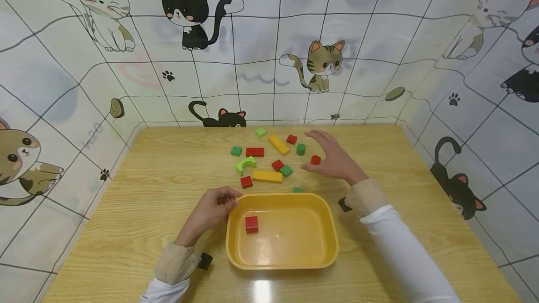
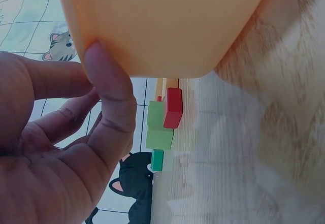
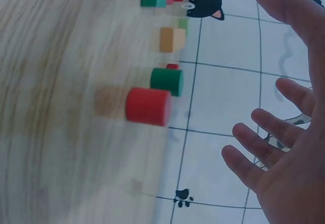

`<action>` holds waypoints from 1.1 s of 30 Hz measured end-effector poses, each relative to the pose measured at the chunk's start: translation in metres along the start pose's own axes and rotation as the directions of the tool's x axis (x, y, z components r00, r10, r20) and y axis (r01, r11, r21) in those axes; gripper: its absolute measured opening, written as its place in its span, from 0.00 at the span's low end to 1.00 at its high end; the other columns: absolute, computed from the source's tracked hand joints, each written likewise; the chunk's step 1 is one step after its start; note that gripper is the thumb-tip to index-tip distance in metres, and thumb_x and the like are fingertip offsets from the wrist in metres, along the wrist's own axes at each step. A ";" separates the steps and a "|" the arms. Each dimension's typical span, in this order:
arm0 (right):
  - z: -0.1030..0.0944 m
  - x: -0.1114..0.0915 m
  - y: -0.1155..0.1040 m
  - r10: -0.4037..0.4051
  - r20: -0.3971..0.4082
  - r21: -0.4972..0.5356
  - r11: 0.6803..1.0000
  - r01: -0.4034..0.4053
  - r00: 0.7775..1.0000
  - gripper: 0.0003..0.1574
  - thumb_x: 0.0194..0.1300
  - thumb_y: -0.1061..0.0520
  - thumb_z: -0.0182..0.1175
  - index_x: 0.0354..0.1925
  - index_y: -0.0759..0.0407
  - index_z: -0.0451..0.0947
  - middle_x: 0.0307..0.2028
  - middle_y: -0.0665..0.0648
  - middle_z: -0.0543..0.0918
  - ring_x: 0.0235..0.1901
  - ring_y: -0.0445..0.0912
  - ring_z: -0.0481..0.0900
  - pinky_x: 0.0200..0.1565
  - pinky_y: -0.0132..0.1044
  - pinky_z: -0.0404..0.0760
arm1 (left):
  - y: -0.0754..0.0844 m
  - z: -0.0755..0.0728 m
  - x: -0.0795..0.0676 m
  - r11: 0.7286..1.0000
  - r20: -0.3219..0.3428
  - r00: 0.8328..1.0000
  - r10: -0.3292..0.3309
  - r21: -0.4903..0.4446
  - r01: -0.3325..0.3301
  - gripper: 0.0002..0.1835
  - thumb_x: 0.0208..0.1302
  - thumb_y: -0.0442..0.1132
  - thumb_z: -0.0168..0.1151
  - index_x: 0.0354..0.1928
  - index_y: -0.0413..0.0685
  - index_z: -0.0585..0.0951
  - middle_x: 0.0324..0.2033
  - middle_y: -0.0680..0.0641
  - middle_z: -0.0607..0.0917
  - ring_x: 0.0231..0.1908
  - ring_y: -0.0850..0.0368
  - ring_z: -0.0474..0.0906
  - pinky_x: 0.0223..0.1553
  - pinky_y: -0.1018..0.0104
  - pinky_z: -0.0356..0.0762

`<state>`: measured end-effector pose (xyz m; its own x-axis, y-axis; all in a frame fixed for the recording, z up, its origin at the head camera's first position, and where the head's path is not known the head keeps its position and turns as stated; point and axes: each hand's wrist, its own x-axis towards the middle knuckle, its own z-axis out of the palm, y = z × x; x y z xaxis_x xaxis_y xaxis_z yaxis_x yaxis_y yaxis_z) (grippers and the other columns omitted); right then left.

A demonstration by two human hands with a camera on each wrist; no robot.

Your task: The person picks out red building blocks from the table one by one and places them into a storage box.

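Note:
At its far left corner, my left hand (image 1: 212,208) pinches the rim of the yellow tray (image 1: 281,265). Thumb and fingers grip that rim in the left wrist view, where the tray wall (image 2: 162,26) fills the top. Inside the tray, toward its left, lies a red cube (image 1: 251,224). My right hand (image 1: 335,159) hovers over a red cylinder (image 1: 315,159), thumb and fingers spread wide. In the right wrist view the cylinder (image 3: 147,106) stands on the table, apart from the fingers. Just beyond it is a green cylinder (image 1: 301,149).
Behind the tray lie loose blocks: yellow bars (image 1: 267,176), a light green arch (image 1: 245,165), a red bar (image 1: 254,152), and several red and green blocks. A green block (image 1: 298,190) is partly hidden by the tray's far rim. Cat-printed sheeting (image 1: 261,74) surrounds the wooden table.

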<state>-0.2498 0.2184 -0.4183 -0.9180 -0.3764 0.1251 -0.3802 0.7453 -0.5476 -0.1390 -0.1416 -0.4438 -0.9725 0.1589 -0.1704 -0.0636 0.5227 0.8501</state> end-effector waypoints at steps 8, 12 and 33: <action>0.005 0.002 0.023 0.068 0.007 -0.021 0.998 -0.067 0.998 0.58 0.59 0.40 0.74 0.79 0.46 0.57 0.78 0.60 0.58 0.77 0.62 0.56 0.71 0.69 0.61 | 0.001 -0.001 -0.001 1.000 -0.002 1.000 -0.007 -0.002 0.007 0.10 0.70 0.29 0.62 0.47 0.46 0.87 0.41 0.47 0.86 0.38 0.54 0.78 0.34 0.68 0.81; 0.010 0.003 0.032 0.092 0.042 -0.028 0.996 -0.091 0.995 0.58 0.60 0.40 0.74 0.79 0.49 0.56 0.78 0.63 0.58 0.76 0.65 0.57 0.71 0.70 0.61 | 0.000 -0.001 -0.001 1.000 -0.003 1.000 -0.004 0.001 0.004 0.10 0.69 0.29 0.62 0.47 0.46 0.87 0.41 0.47 0.86 0.38 0.54 0.78 0.34 0.68 0.81; 0.028 0.007 0.045 0.091 0.095 -0.025 0.996 -0.089 0.991 0.35 0.62 0.60 0.68 0.66 0.64 0.74 0.57 0.66 0.81 0.53 0.59 0.79 0.61 0.55 0.79 | 0.000 0.002 -0.001 1.000 0.002 1.000 -0.021 -0.014 0.021 0.10 0.70 0.29 0.63 0.48 0.46 0.87 0.42 0.48 0.87 0.38 0.55 0.79 0.33 0.66 0.83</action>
<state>-0.2700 0.2339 -0.4650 -0.9340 -0.3573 -0.0042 -0.2996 0.7895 -0.5356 -0.1379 -0.1403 -0.4448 -0.9705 0.1497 -0.1888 -0.0867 0.5142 0.8533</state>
